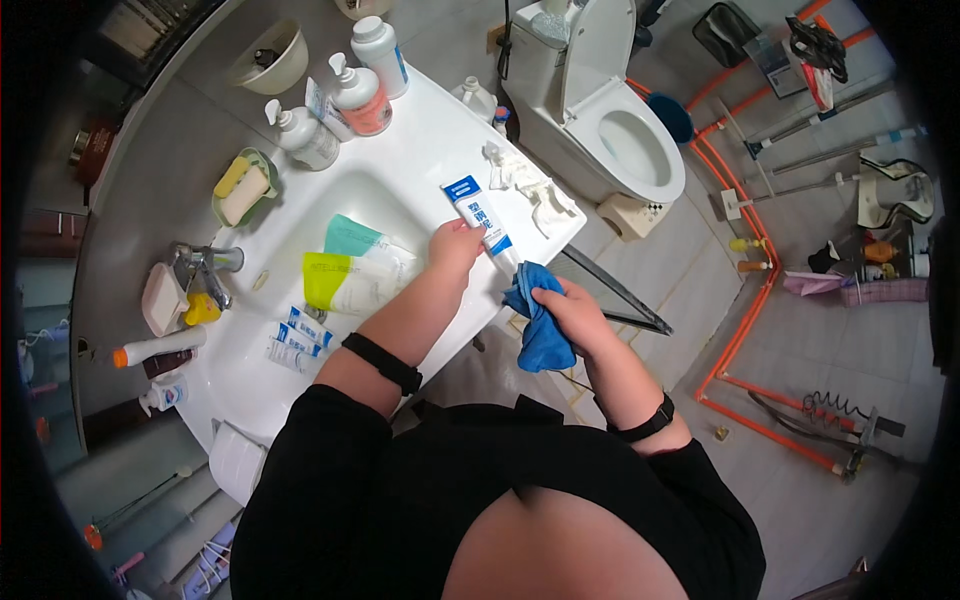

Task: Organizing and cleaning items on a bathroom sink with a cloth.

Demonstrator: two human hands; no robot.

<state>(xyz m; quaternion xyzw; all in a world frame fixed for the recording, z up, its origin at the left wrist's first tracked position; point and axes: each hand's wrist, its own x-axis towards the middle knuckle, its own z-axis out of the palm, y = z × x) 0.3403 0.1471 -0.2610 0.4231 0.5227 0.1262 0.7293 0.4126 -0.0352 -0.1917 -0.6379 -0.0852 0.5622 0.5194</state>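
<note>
My left hand grips the side of a white and blue squeeze tube, held over the washbasin's counter. A blue cloth is bunched in my right hand, its upper part around or against the tube's lower end, which it hides. Crumpled white tissues lie on the counter just beyond the tube. Inside the white washbasin rest a teal and white pouch and a lime and white pouch. Several small blue and white tubes lie near them.
Pump bottles and a white bottle line the counter's far side. A soap dish and a metal faucet stand at the left. A toilet is beyond the counter. An open dark-edged glass panel lies below the counter's right corner.
</note>
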